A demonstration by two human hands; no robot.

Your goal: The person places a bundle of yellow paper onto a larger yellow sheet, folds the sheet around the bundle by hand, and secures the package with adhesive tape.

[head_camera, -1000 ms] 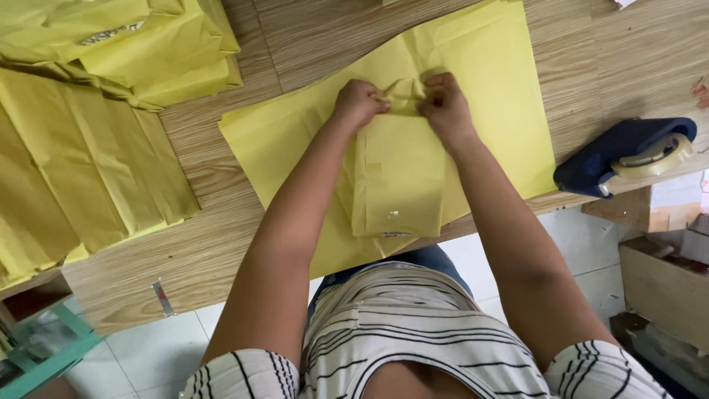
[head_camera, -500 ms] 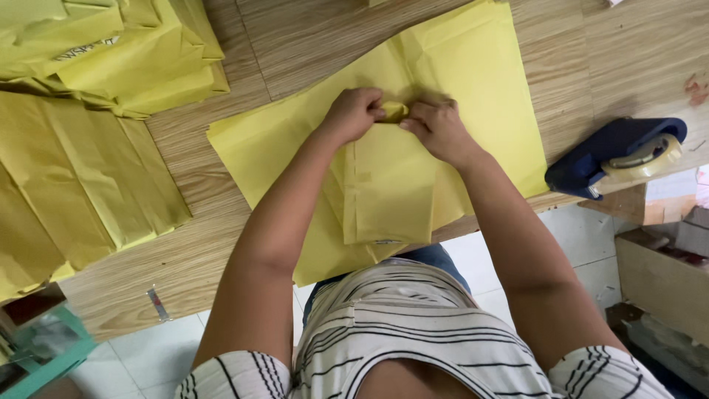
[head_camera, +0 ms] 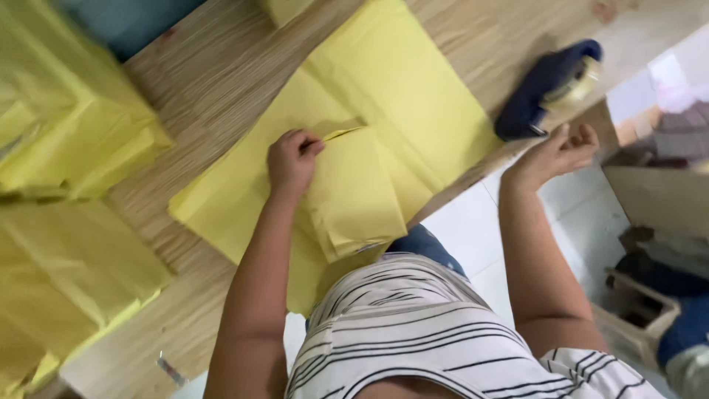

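Yellow paper covers much of the wooden table (head_camera: pixel 221 81): a big sheet (head_camera: pixel 413 96) lies spread at the middle, and on it sits a smaller folded yellow packet (head_camera: pixel 354 196), close to the table's near edge. The left hand (head_camera: pixel 292 159) is closed, fingers curled, pinching the packet's upper corner and pressing it down on the sheet. The right hand (head_camera: pixel 557 151) is off the paper altogether, open with fingers loosely spread and holding nothing, hanging in the air past the table edge, just below a dark blue tape dispenser (head_camera: pixel 546 89) that rests on the table's right corner. The two hands are well apart. To the left, stacks of folded yellow paper (head_camera: pixel 66 125) are piled on the table, and more of the same (head_camera: pixel 66 273) lies nearer the front. The person wears a striped shirt (head_camera: pixel 428 340).
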